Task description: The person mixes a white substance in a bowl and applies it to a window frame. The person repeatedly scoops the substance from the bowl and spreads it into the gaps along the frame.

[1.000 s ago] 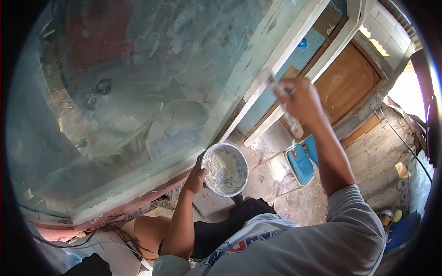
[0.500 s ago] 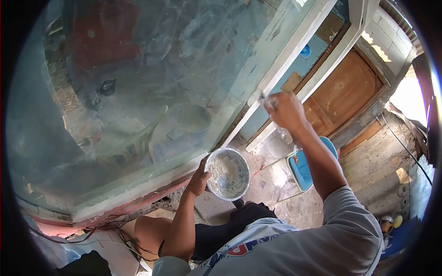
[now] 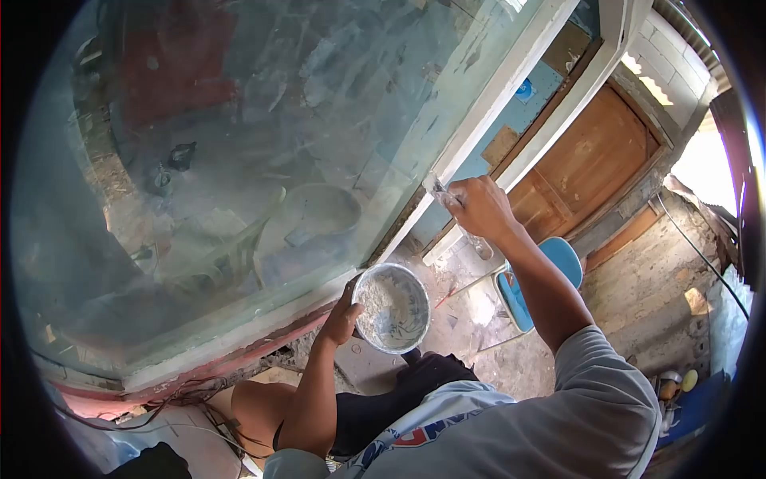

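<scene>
My left hand [image 3: 343, 319] grips the left rim of a round tub [image 3: 427, 307], thumb inside and fingers behind it. The tub holds a lumpy white paint-like mix [image 3: 383, 303], smeared up its walls. My right hand [image 3: 479, 203] is closed round a white-smeared paintbrush [image 3: 481, 246], whose handle end hangs below my fist. The small dark brush tip is at the white window frame post [image 3: 459, 152], apparently touching it; the bristles are partly hidden and too small to see clearly.
A large hazy glass pane [image 3: 263, 144] fills the left, above a pink-red ledge [image 3: 239, 339]. Past my right arm stand a blue-seated chair [image 3: 515, 299] and a wooden door [image 3: 590, 152]. Loose cables [image 3: 187, 391] lie at lower left; a concrete wall [image 3: 654, 279] rises at right.
My right hand and the paintbrush have moved a little down and left along the white post. My left hand still holds the tub in nearly the same place.
</scene>
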Motion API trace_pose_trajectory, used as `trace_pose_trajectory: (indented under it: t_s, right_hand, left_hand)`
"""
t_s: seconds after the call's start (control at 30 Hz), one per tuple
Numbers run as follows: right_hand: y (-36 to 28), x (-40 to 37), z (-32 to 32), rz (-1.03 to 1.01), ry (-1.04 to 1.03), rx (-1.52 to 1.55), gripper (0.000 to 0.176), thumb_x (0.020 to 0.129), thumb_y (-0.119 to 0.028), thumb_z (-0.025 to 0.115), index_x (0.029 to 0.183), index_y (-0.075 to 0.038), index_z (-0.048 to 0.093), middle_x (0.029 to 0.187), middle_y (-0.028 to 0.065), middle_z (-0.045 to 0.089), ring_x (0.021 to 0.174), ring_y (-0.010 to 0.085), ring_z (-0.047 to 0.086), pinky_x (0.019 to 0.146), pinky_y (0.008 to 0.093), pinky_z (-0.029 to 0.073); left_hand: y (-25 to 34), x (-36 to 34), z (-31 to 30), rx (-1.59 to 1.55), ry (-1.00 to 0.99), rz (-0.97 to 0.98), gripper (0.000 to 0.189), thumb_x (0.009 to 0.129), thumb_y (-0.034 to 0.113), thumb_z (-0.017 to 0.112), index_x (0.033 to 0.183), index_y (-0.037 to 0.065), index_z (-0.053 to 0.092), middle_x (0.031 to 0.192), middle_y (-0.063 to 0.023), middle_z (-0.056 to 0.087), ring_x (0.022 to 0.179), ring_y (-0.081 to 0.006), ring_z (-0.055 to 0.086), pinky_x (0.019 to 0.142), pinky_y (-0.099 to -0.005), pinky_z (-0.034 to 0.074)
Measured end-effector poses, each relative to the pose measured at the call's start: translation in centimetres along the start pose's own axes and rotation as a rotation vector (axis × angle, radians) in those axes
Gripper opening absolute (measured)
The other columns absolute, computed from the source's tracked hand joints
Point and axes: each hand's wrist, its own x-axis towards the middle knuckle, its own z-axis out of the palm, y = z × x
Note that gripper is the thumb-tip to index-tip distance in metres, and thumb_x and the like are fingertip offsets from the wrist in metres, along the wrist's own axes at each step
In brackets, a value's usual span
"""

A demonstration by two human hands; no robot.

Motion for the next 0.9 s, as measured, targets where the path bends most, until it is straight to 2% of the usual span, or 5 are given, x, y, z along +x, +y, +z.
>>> trace_pose_trajectory:
  t_s: [0.33, 0.57, 0.7, 0.8, 0.9]
  right_hand:
    - [-0.8, 0.6, -6.3, 0.009, 0.247, -0.029, 0.019, 0.089, -0.025, 0.063, 0.092, -0.011, 0.076, 0.074, 0.0198, 0.068, 0.074, 0.0380, 0.068, 0.074, 0.0495, 0.055]
    - [-0.6, 0.2, -2.7, -0.021, -0.023, -0.025, 0.018, 0.085, -0.027, 0.066, 0.091, -0.012, 0.076, 0.084, 0.0184, 0.070, 0.082, 0.0401, 0.068, 0.077, 0.0503, 0.055]
    - [-0.3, 0.3, 0.0, -0.018, 0.031, -0.033, 0.018, 0.084, -0.027, 0.067, 0.087, -0.011, 0.074, 0.083, 0.0206, 0.069, 0.082, 0.0421, 0.067, 0.075, 0.0518, 0.053]
    - [-0.2, 0.6, 0.1, 0.014, -0.041, -0.061, 0.026, 0.083, -0.027, 0.070, 0.101, -0.010, 0.077, 0.084, 0.0197, 0.071, 0.083, 0.0398, 0.067, 0.080, 0.0473, 0.054]
    - [0.2, 0.6, -0.7, -0.009, 0.021, -0.055, 0.018, 0.083, -0.027, 0.067, 0.089, -0.012, 0.076, 0.081, 0.0207, 0.069, 0.081, 0.0414, 0.067, 0.075, 0.0509, 0.054]
  left_hand:
    - [-0.4, -0.1, 0.1, 0.014, -0.009, -0.020, 0.071, 0.084, 0.012, 0.046, 0.152, 0.000, 0.031, 0.151, -0.0167, 0.038, 0.144, -0.0276, 0.031, 0.120, -0.0363, 0.020]
    - [-0.4, 0.0, 0.1, 0.007, -0.029, -0.026, 0.072, 0.084, 0.012, 0.047, 0.153, 0.001, 0.029, 0.152, -0.0162, 0.037, 0.144, -0.0271, 0.030, 0.120, -0.0358, 0.020]
    - [0.0, -0.2, 0.3, 0.012, -0.021, -0.011, 0.070, 0.084, 0.013, 0.047, 0.151, 0.001, 0.032, 0.151, -0.0172, 0.039, 0.143, -0.0285, 0.032, 0.119, -0.0358, 0.021]
    - [0.3, -0.2, 0.2, 0.036, -0.011, -0.012, 0.068, 0.084, 0.013, 0.047, 0.150, 0.001, 0.034, 0.150, -0.0180, 0.040, 0.142, -0.0297, 0.034, 0.119, -0.0360, 0.023]
    - [0.0, -0.2, 0.2, 0.042, -0.009, -0.016, 0.068, 0.084, 0.013, 0.047, 0.150, 0.001, 0.033, 0.150, -0.0184, 0.040, 0.142, -0.0297, 0.034, 0.118, -0.0363, 0.023]
